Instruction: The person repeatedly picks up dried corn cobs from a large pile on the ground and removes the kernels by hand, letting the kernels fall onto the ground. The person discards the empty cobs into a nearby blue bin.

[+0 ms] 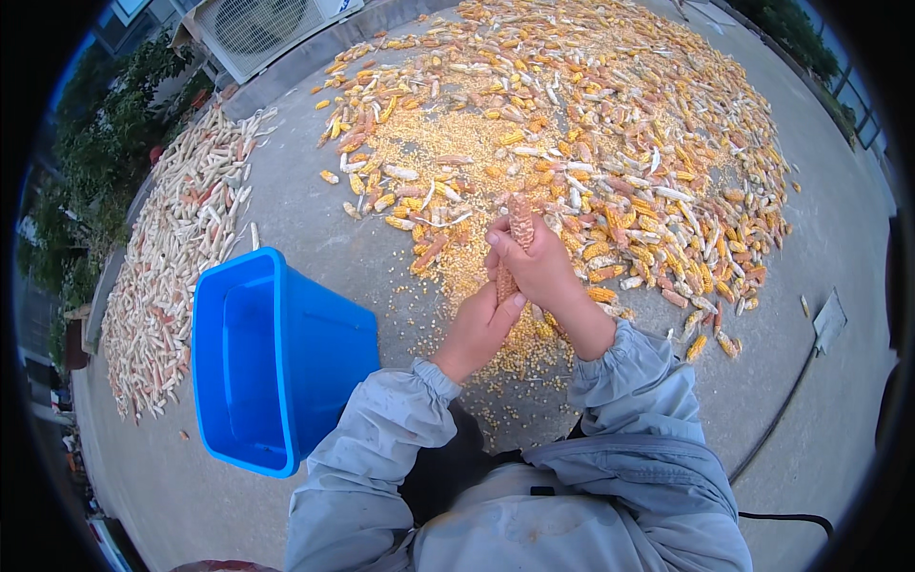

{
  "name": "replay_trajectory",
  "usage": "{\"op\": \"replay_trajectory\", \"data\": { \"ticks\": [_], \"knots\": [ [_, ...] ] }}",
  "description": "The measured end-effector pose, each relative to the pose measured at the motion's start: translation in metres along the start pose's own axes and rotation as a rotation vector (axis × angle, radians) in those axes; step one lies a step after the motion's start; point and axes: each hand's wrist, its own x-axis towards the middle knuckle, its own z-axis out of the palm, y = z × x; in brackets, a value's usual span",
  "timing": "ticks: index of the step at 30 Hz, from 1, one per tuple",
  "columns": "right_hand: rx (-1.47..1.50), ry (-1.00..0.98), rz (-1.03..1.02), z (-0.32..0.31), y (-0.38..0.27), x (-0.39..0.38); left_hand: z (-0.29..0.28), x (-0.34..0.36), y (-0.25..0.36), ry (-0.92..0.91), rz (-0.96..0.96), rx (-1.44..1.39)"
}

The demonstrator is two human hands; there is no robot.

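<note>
Both hands are closed around a reddish, mostly bare corn cob (520, 221) above the front of a corn pile. My right hand (541, 265) wraps its upper part, and the top end sticks out past the fingers. Lower down, my left hand (478, 331) grips the reddish length (505, 283) that shows between the hands. Fingers cover the middle, so I cannot tell whether this is one cob or two. Loose yellow kernels (519, 357) lie beneath the hands. Beyond them spreads the pile of yellow and reddish ears and cobs (658, 124).
A blue plastic bin (329, 334) lies on its side at my left, its mouth facing left. Behind it is a long heap of pale stripped cobs (176, 257). An outdoor fan unit (257, 33) stands at the far left. A long-handled flat tool (829, 322) lies at right.
</note>
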Motion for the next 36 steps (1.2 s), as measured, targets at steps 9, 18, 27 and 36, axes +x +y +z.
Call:
{"op": "replay_trajectory", "data": {
  "ticks": [9, 18, 27, 36],
  "knots": [
    [0.285, -0.058, 0.020, -0.002, 0.000, 0.008, -0.010, -0.001, 0.002, -0.526, -0.285, -1.473],
    [0.260, -0.082, -0.012, -0.010, 0.005, 0.003, -0.012, 0.009, 0.001, 0.145, -0.186, -0.216],
    [0.366, -0.198, 0.071, -0.011, 0.011, -0.004, -0.018, 0.007, 0.005, 0.299, 0.041, 0.368],
    [0.384, -0.220, 0.069, -0.006, -0.001, -0.013, -0.019, 0.006, 0.009, 0.330, 0.095, 0.472]
  ]
}}
